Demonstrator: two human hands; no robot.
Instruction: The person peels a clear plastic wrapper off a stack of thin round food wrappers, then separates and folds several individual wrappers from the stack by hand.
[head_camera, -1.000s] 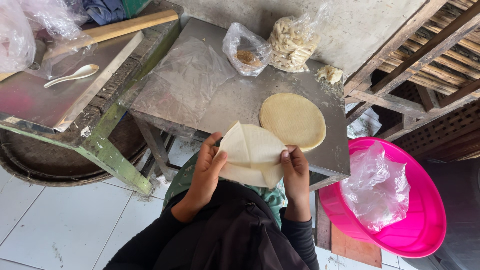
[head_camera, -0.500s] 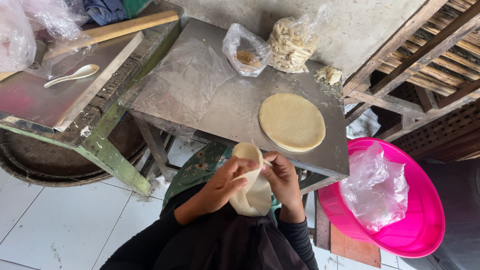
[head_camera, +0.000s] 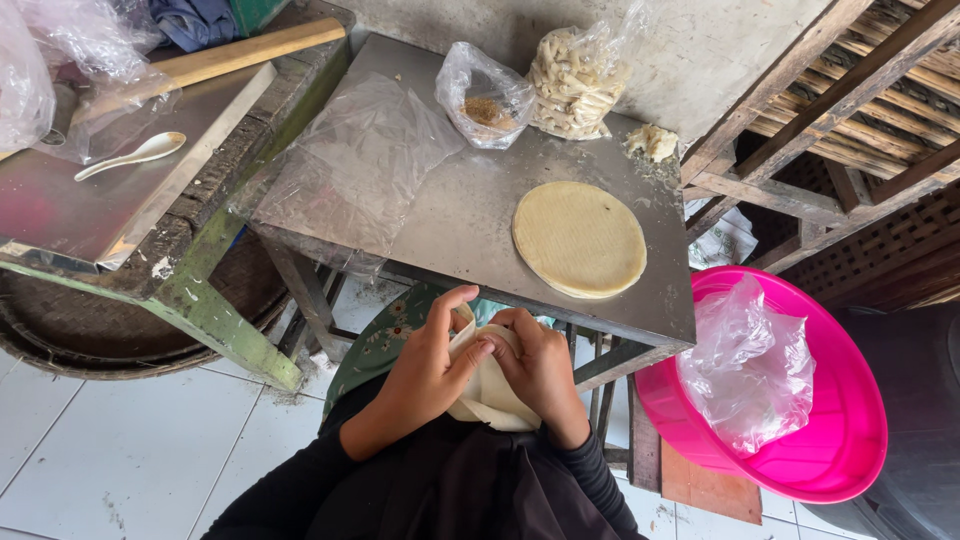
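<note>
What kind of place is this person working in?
Probably a small home or street-side food workshop. Both hands fold a pale wrapper beside a metal table holding a stack of round wrappers, bags of ingredients and a pink basin.

Bare left hand (head_camera: 425, 375), bare right hand (head_camera: 540, 365), long black sleeves (head_camera: 300, 490), dark garment below

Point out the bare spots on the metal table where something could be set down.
Bare metal table shows between the clear plastic sheet and the round stack of wrappers, and along the front edge. The back edge is crowded: two bags and a dough scrap.
</note>
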